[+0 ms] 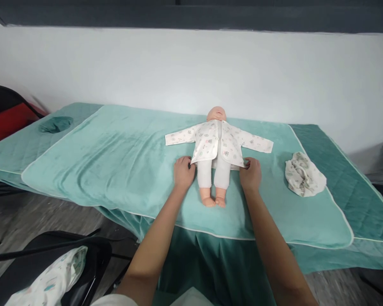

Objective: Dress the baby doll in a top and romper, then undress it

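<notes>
A baby doll (216,114) lies on its back on the green bed, head toward the wall and bare feet toward me. It wears white leggings (204,174) and a white printed baby jacket (206,140), whose sleeves stretch out to both sides. The jacket's front edges meet near the chest and part slightly lower down. At the lower left corner of the hem, my left hand (184,173) is closed, thumb against fingers. My right hand (251,175) pinches the opposite hem corner. Both hands rest low, beside the doll's thighs.
A crumpled printed cloth (305,174) lies on the green sheet (115,170) at the right. At the left end, the bed has a face hole (55,124). Below left stands a black chair (92,263) with another printed cloth (55,272). A white wall (130,68) runs behind.
</notes>
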The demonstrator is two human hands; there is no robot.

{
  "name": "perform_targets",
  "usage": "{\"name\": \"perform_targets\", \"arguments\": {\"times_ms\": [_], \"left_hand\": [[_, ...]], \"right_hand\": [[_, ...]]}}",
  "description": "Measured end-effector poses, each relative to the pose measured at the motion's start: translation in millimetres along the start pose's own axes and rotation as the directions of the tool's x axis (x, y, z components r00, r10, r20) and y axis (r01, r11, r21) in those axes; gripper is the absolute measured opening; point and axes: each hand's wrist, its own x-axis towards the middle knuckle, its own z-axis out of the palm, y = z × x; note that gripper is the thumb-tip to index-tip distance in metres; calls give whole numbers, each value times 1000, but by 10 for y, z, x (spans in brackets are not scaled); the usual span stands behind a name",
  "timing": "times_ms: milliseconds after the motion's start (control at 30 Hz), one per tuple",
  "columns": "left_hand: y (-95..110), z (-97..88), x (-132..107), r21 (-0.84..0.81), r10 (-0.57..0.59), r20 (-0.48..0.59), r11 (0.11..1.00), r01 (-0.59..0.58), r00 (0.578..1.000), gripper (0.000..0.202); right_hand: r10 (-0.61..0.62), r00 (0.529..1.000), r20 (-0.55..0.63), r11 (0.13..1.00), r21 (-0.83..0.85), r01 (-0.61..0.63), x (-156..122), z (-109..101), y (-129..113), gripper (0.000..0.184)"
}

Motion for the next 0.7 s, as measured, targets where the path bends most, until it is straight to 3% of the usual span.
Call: {"name": "perform_targets", "arguments": {"times_ms": [100, 200, 267, 333, 500, 700], "left_hand": [[-10, 20, -11, -35, 21, -57, 999, -23, 998, 8], [3, 39, -1, -91, 111, -124, 988, -123, 986, 27], [15, 55, 28, -116, 173, -137, 975, -190, 975, 28], [15, 73, 71, -153, 171, -164, 969, -196, 972, 19], [-35, 102, 145, -259, -61, -234, 966, -2, 970, 11], [-45, 80, 116, -181, 49, -173, 980, -81, 984, 24]], "right_hand": [[-99, 995, -18, 992, 80, 100, 0, 19, 42, 35], [-268, 963, -20, 956, 119, 268, -1, 50, 59, 39], [-335, 942, -12, 935, 119, 333, 1, 70, 65, 38], [-329, 944, -7, 936, 126, 328, 5, 84, 78, 36], [-227, 974, -9, 963, 149, 226, 16, 90, 134, 35], [-270, 963, -17, 941, 206, 267, -52, 63, 140, 40]]}}
